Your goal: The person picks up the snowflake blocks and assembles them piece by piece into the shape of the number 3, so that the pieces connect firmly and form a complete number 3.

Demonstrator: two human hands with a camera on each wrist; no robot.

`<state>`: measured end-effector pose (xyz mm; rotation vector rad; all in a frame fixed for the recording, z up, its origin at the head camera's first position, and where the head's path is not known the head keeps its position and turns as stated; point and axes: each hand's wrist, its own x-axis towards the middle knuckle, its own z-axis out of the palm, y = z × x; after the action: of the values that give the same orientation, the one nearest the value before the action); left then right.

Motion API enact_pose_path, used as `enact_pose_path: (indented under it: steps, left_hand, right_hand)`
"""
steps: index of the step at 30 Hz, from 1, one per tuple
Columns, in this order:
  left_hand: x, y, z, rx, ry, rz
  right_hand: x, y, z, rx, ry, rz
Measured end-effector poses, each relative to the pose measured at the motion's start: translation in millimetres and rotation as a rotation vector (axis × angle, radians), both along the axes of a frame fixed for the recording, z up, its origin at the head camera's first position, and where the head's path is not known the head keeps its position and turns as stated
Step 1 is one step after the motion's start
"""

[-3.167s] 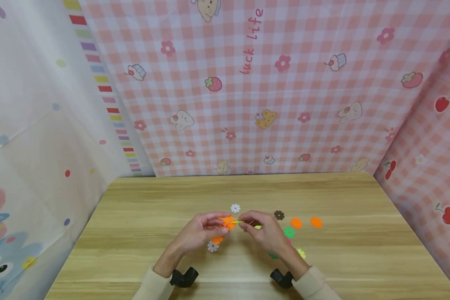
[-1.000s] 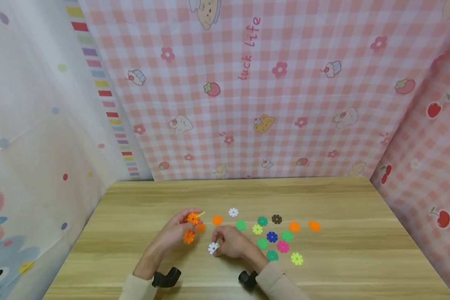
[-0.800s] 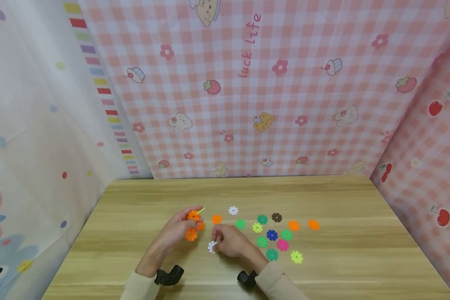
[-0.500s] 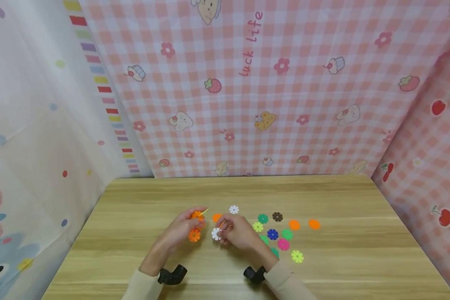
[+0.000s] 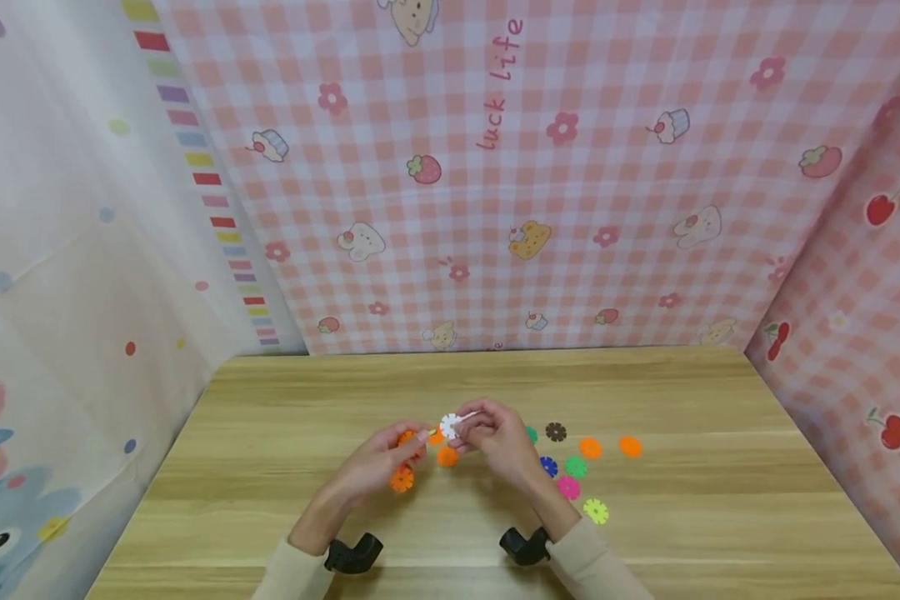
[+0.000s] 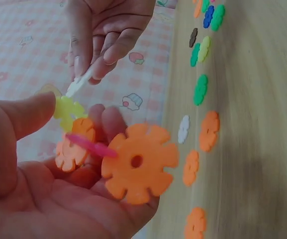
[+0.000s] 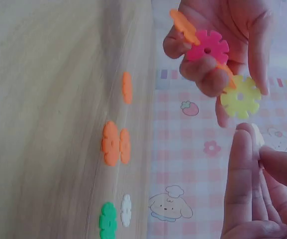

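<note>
My left hand (image 5: 378, 457) holds a chain of notched plastic snowflake discs. The left wrist view shows an outer orange disc (image 6: 138, 162), a pink disc (image 6: 91, 145), a second orange disc (image 6: 73, 144) and a yellow disc (image 6: 69, 110) at the far end, beside my thumb tip. Thumb and fingertips of my right hand (image 5: 498, 437) pinch a white snowflake disc (image 5: 450, 427), seen nearly edge-on in the left wrist view. That white disc is close to the yellow disc's rim; whether they touch I cannot tell.
Loose discs lie flat on the wooden table (image 5: 270, 467), including brown (image 5: 556, 432), pink (image 5: 567, 487), yellow (image 5: 596, 511) and several orange ones (image 5: 630, 447). Another white disc (image 6: 183, 129) lies near the hands. Black wrist mounts (image 5: 354, 553) sit at both wrists.
The hands were together at the chain, then parted. My right hand took the white disc from the table and raised it up to the chain; my left hand shifted right to meet it.
</note>
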<state>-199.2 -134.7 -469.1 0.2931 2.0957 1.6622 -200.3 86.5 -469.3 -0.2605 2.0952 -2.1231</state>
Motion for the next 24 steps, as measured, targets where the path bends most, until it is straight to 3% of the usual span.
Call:
enact_pose_path:
  steps: [7, 24]
  left_hand:
    - [1.2, 3.4, 2.4, 0.032, 0.001, -0.006]
    - [4.6, 8.6, 9.2, 0.033, 0.064, 0.070]
  right_hand:
    - [1.7, 2.2, 3.0, -0.021, 0.016, 0.000]
    - [5.0, 5.5, 7.1, 0.041, 0.080, 0.015]
